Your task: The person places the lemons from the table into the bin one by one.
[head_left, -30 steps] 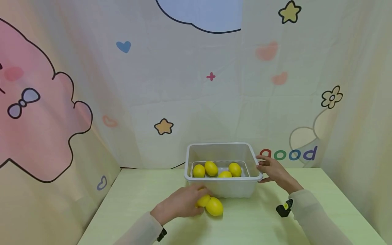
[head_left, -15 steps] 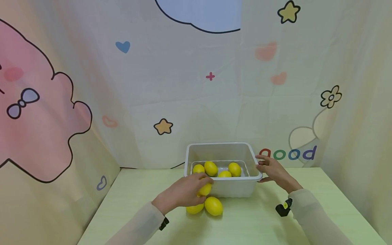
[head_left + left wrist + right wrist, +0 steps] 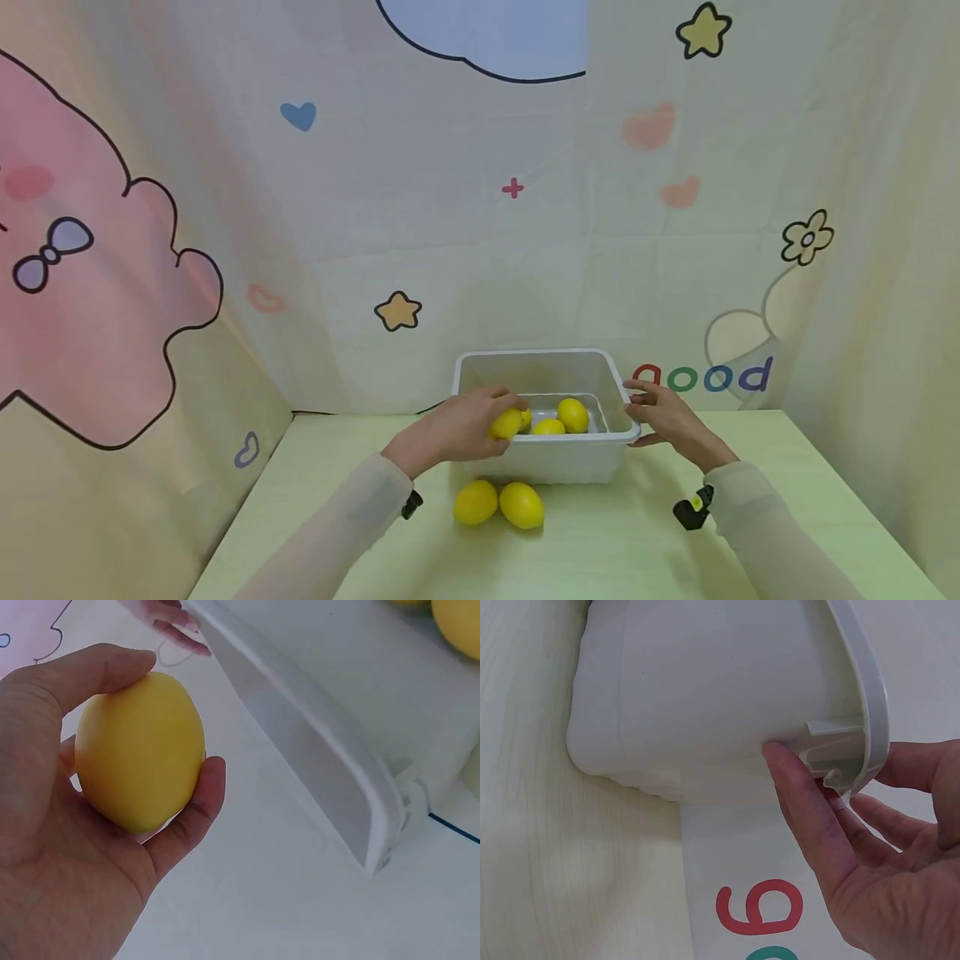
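While the right hand (image 3: 670, 421) holds the right end of the box (image 3: 551, 461), the left hand (image 3: 471, 423) has come up from the counter (image 3: 330, 483) with a lemon (image 3: 506, 424) and is now at the left part of the box's near rim. A moment ago that hand was low on the counter, just in front of the box. Its digits are part-closed, thumb on one side of the fruit and fingers on the other, a firm enough hold by the look of it. From the head view I cannot tell whether the fruit is past the rim; in the left wrist view it is apart from the rim.

The lift leaves a left lemon (image 3: 476, 502) and a right lemon (image 3: 522, 506) side by side on the counter, near the box's front wall, so those two seem yet to be picked up. Inside the box, a middle lemon (image 3: 548, 427) and a far lemon (image 3: 572, 415) show, with another partly behind the left hand.

The right hand has not shifted: fingers bent at the rim, one digit against the outer wall below it, which probably keeps the box steady.
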A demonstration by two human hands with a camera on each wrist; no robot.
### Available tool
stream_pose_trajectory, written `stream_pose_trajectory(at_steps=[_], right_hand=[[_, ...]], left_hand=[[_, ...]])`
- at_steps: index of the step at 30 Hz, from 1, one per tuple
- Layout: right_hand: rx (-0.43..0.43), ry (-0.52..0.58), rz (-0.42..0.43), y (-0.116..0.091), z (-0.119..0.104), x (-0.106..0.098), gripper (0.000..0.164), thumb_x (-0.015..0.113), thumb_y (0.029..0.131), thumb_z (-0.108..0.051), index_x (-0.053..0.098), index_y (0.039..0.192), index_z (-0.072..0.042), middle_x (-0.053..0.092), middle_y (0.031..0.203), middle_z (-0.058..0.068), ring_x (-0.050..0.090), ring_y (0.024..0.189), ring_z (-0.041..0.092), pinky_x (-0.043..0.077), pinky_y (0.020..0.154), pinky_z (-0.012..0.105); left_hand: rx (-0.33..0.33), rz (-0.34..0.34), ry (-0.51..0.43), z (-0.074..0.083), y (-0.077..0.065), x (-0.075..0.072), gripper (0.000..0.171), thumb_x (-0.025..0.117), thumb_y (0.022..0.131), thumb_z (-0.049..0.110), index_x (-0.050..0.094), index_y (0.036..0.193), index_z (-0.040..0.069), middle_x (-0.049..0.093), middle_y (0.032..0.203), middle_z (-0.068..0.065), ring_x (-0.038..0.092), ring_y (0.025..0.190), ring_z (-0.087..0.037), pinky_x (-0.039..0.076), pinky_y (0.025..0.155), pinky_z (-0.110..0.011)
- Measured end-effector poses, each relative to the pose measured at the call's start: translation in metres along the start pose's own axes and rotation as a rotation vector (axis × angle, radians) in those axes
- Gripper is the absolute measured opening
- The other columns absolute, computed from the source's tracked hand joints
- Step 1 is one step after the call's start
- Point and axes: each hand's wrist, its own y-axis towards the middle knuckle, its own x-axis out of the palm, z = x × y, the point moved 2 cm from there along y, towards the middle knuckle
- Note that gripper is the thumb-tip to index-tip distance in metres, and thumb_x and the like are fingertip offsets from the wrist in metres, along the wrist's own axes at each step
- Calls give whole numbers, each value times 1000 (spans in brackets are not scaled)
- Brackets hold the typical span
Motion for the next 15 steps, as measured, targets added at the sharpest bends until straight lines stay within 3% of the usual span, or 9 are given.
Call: stream_pose_trajectory(at_steps=[8,15], right_hand=[[10,0,2,1,-1,-2,60,52,101,-17,26,154,-5,38,147,32,54,122,47,62,76,44],[9,0,2,-1,-2,0,61,53,100,-18,27,153,-5,38,146,32,57,119,44,62,76,44]], left_hand=[[-1,-2,-17,-3,21,-19,50,71,88,25,55,136,21,56,135,0,56,108,-17,52,98,-34],[-35,-45,-60,-9,38,-25,52,70,89,24,53,138,24,55,134,1,55,102,-16,53,92,-30]])
